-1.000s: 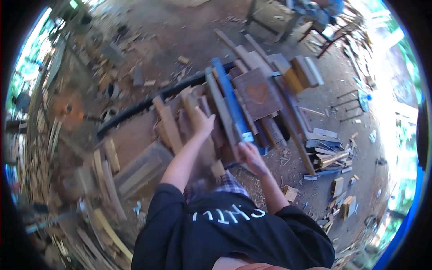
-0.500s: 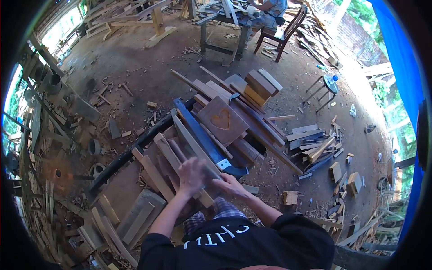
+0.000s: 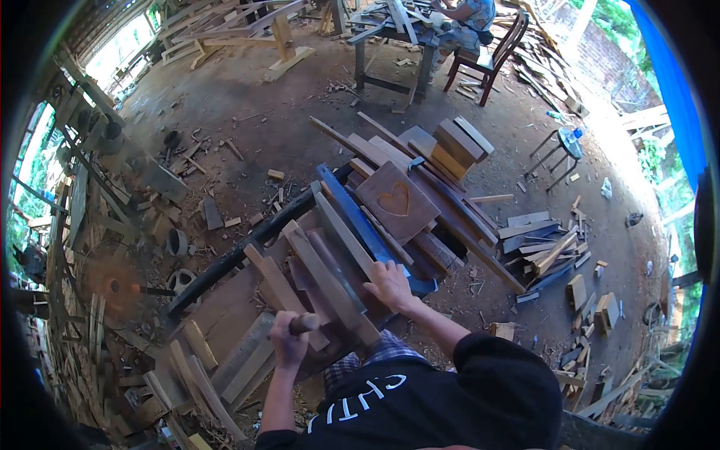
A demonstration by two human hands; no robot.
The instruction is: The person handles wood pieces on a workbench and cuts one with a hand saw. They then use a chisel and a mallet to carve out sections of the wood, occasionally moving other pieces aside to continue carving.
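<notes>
My left hand [image 3: 288,339] is wrapped round a short wooden handle [image 3: 304,323], whose rounded end points right. It is over the near edge of the wood-covered bench. My right hand [image 3: 391,287], fingers spread, rests at the near end of a long board [image 3: 341,226], close to the white-marked handle end of a blue handsaw [image 3: 356,214]. Between my hands lies a thick wooden beam [image 3: 322,274] with a thin grey strip along its right side. Beyond the saw sits a square brown block [image 3: 396,202] with a carved heart.
A person [image 3: 469,19] sits at a table [image 3: 390,34] at the top, beside a wooden chair [image 3: 495,56]. A stool [image 3: 559,154] with a bottle stands right. Scrap wood [image 3: 544,244] lies on the floor. At left is a blurred round orange-brown thing [image 3: 114,286].
My hands have moved apart. My left hand has come down and left, now round the wooden handle; my right hand has opened onto the board. The whole view has shifted, with the scene further right.
</notes>
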